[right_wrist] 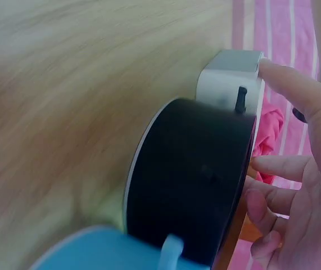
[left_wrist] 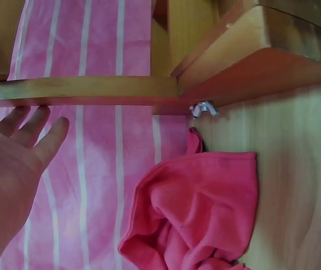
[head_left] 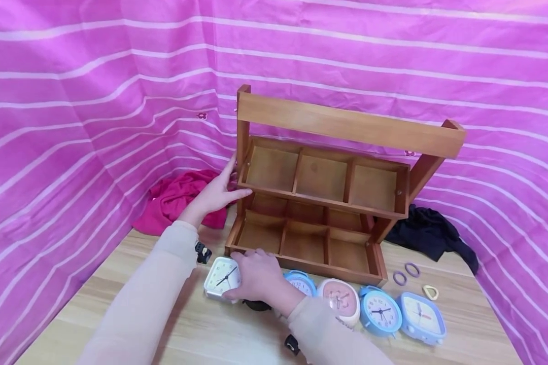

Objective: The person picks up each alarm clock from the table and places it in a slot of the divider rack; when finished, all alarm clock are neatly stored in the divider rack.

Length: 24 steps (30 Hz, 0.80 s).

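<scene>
White square alarm clock (head_left: 220,276) sits on or just above the tabletop (head_left: 201,329), before the wooden rack (head_left: 321,177), pinched by its edges in the right hand (head_left: 258,274). Left hand (head_left: 214,195), fingers extended, touches the rack's side. Best keep it level, clearing the adjacent black round object (right_wrist: 188,174).

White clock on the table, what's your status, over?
Left hand at left side of wooden rack. Right hand holds white clock. Round black object close beside it, possibly in the way.
</scene>
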Tool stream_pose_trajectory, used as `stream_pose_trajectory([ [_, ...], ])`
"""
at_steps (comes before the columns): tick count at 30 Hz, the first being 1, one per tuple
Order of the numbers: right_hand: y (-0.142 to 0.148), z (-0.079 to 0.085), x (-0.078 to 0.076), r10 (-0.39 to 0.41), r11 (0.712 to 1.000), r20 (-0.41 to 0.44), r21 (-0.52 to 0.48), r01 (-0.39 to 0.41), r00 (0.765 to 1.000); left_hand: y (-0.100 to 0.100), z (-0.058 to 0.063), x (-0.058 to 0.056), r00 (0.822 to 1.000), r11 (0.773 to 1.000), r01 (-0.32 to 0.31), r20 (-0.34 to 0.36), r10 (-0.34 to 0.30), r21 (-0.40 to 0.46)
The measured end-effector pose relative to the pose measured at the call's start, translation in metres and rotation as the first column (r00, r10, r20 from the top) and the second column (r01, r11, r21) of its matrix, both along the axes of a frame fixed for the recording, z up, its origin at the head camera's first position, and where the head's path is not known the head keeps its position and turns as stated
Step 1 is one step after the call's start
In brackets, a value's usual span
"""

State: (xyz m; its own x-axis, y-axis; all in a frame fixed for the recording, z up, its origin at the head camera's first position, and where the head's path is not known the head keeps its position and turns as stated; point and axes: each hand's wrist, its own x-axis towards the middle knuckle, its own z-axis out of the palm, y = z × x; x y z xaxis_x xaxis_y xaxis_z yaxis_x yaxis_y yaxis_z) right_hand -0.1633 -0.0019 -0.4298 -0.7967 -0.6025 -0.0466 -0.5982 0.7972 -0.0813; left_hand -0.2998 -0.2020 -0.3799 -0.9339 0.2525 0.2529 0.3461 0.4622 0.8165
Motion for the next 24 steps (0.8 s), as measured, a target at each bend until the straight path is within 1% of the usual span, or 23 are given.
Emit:
stream_pose_trajectory([
  [3,-0.003,0.002,-0.002,-0.013,1.000,0.020,-0.006,0.013,1.000,0.002,0.008,-0.003,1.000,1.000,0.017,-0.005,-0.017,-0.001],
  [6,-0.003,0.002,-0.003,-0.034,0.999,0.040,0.003,0.034,0.999,0.006,0.016,-0.007,0.998,0.998,0.057,-0.003,-0.057,0.005],
  [8,-0.002,0.002,-0.004,-0.047,0.999,0.041,0.007,0.047,0.998,0.009,0.019,-0.009,0.997,0.997,0.075,-0.007,-0.075,0.003],
  [10,0.000,0.000,-0.005,-0.050,0.999,0.033,-0.002,0.051,0.998,0.010,0.021,-0.010,0.997,0.997,0.079,-0.006,-0.079,-0.002],
  [13,0.002,-0.005,-0.004,-0.046,0.999,0.005,-0.027,0.047,0.999,0.010,0.021,-0.010,0.998,0.998,0.064,-0.001,-0.064,-0.004],
  [16,0.002,-0.012,-0.001,-0.043,0.998,-0.016,-0.050,0.043,0.999,0.006,0.018,-0.009,0.998,0.998,0.054,0.016,-0.054,-0.006],
  [21,-0.003,-0.019,0.002,-0.033,0.995,-0.011,-0.093,0.032,0.999,-0.004,0.014,-0.006,0.999,0.999,0.031,0.028,-0.031,-0.007],
  [24,-0.001,-0.018,0.003,-0.028,0.989,-0.008,-0.142,0.027,1.000,-0.004,0.013,-0.006,0.999,0.999,0.043,0.022,-0.043,0.003],
])
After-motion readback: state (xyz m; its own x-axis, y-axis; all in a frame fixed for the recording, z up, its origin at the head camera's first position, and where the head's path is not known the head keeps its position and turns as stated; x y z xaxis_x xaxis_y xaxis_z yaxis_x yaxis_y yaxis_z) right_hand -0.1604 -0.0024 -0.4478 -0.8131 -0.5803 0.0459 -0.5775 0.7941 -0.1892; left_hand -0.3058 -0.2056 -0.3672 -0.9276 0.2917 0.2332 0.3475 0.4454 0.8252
